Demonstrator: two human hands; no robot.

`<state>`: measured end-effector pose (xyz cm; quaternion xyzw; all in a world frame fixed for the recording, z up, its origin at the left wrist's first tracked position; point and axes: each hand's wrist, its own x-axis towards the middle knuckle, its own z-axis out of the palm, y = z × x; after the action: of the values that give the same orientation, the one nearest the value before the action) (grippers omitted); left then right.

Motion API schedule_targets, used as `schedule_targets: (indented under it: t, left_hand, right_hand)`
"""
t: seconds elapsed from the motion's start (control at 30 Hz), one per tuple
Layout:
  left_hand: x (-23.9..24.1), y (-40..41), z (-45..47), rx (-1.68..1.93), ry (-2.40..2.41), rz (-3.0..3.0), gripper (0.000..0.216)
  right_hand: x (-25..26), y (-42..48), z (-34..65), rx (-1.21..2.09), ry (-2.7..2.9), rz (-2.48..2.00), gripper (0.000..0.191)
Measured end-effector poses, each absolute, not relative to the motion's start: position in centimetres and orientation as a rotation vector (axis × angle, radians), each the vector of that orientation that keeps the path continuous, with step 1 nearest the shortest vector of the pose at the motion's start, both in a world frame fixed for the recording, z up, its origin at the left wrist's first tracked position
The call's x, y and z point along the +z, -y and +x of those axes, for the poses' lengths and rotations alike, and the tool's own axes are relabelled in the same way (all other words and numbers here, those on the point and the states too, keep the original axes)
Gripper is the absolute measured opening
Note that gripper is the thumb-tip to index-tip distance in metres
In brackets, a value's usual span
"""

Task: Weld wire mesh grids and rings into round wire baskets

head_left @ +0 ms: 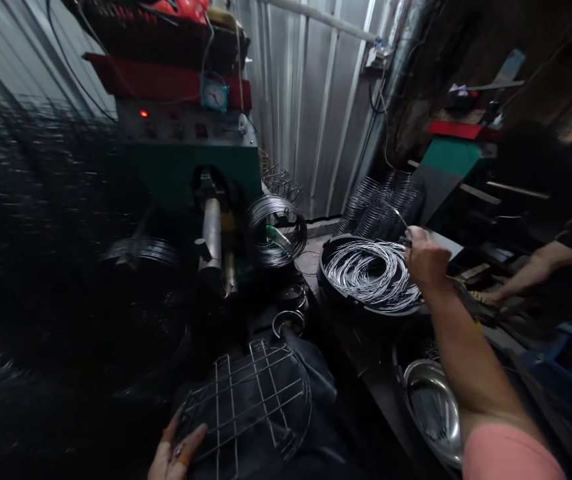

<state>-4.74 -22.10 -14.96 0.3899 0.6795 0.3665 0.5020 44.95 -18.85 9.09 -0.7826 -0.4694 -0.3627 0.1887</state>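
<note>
Left hand [173, 457] is at the near-left edge of a round wire rack [251, 402], finger and thumb apart; can't tell if it's actually gripping. Right hand [425, 260] is curled up tight, pinching a thin wire [397, 212] that arcs up and left from the fingertips.

The rack's near the middle, over a dark cloth [316, 370]. Looks like thin, dull silver rods crossing in an open grid, with a curved wire along the right side and little squared-off loops sticking out at the rim.

Just under the right hand there's a black tub [333, 297] full of shiny wire rings [366, 270]. Nearer, by the right forearm, a metal bowl [433, 407]. Farther left, a green machine [186, 167] with a blue clock [215, 93] on it, and a wire coil [277, 230] just right of it.
</note>
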Motion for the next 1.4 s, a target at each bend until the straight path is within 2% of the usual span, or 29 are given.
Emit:
schedule_targets:
  t: [0.13, 0.2, 0.27, 0.37, 0.5, 0.63, 0.77, 0.9, 1.13, 1.4]
  left_hand:
    - [-14.3, 22.3, -4.4, 0.883, -1.568, 0.886, 0.076]
    - [-14.3, 22.4, -4.3, 0.947, -1.517, 0.860, 0.081]
    - [-14.5, 22.6, -4.3, 1.050, -1.432, 0.823, 0.081]
    - [-14.8, 22.5, -4.7, 1.214, -1.265, 0.705, 0.067]
    - [-14.7, 21.4, -5.6, 1.272, -1.131, 0.381, 0.050]
    - [-14.7, 20.5, -5.9, 1.221, -1.172, 0.323, 0.043]
    - [-15.6, 20.1, -6.0, 1.125, -1.300, 0.441, 0.040]
    - [-16.8, 19.6, -6.5, 1.093, -1.430, 0.649, 0.041]
    - [-18.0, 19.3, -7.5, 1.019, -1.459, 0.846, 0.045]
    - [-18.3, 18.8, -7.6, 0.889, -1.483, 1.020, 0.048]
  right_hand:
    - [12.8, 23.5, 39.5, -1.085, 1.392, -2.007, 0.031]
    - [13.4, 25.1, 37.1, -0.946, 1.471, -1.806, 0.028]
    - [12.5, 25.1, 34.9, -0.656, 1.516, -1.637, 0.021]
    - [7.7, 21.6, 31.4, -0.030, 1.606, -1.514, 0.019]
    - [-2.7, 15.1, 26.1, 0.821, 1.696, -1.463, 0.030]
    - [-10.7, 11.8, 23.7, 1.158, 1.519, -1.576, 0.028]
    - [-14.6, 13.1, 24.5, 1.221, 1.379, -1.688, 0.038]
    - [-16.8, 17.0, 25.9, 1.103, 1.169, -1.727, 0.051]
    - [-17.7, 22.6, 26.3, 1.028, 1.219, -1.693, 0.054]
    - [-17.0, 21.9, 25.6, 0.859, 1.333, -1.693, 0.048]
